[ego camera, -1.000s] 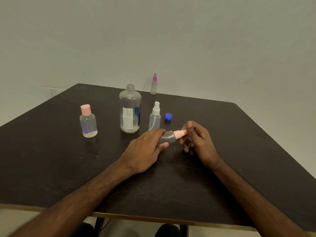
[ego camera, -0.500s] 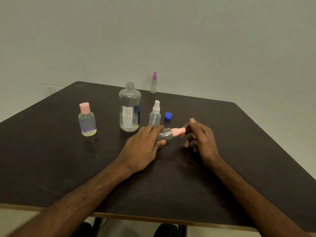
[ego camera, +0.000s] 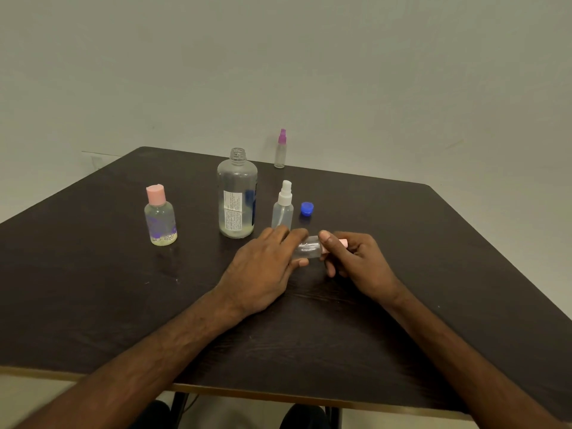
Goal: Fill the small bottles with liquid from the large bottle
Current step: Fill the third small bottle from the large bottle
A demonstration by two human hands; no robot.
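A small clear bottle [ego camera: 308, 248] with a pink cap lies on its side between my hands. My left hand [ego camera: 266, 267] grips its body. My right hand [ego camera: 356, 258] is closed around the pink cap [ego camera: 342, 242], which is mostly hidden by the fingers. The large clear bottle [ego camera: 237, 196] stands open behind my left hand, with only a little liquid at its bottom. Its blue cap [ego camera: 307, 209] lies on the table [ego camera: 93, 289] to the right. A white-topped spray bottle [ego camera: 283, 209] stands just behind my fingers.
A pink-capped bottle [ego camera: 160, 216] with purple print stands at the left. A purple-topped spray bottle [ego camera: 280, 149] stands at the table's far edge by the wall. The near edge of the table runs below my forearms.
My right hand has closed back over the pink cap after its fingers had lifted off it. My left hand keeps the bottle in the same spot.
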